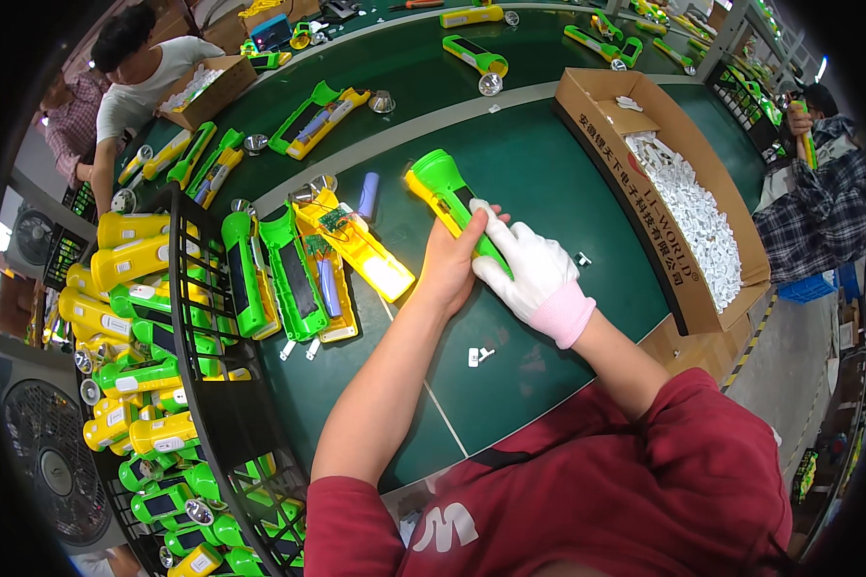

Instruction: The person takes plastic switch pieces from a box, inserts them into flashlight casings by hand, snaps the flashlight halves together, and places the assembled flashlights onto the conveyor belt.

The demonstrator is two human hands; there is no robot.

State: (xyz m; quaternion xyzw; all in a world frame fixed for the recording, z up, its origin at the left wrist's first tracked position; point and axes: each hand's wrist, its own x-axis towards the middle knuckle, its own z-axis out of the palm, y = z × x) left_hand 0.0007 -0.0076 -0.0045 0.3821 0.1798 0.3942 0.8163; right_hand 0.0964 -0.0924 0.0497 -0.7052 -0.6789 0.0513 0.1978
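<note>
A green and yellow flashlight (440, 180) lies slanted between my hands above the green table, its wide head pointing up and left. My bare left hand (449, 260) is wrapped round its body from below. My right hand (526, 264), in a white glove with a pink cuff, presses on the upper side with its fingers. To the left lie opened flashlights: a green shell (292, 274), a yellow half with a circuit board (361, 245) and a loose purple battery cell (369, 195). Small white plastic parts (479, 357) rest on the table below my hands.
A long cardboard box (611, 144) of small white parts stands at the right. At the left is a black crate (207, 385) piled with flashlights. Beyond the table, a green conveyor belt (409, 77) carries more flashlights. A co-worker (149, 72) sits far left, another person (818, 207) at the right.
</note>
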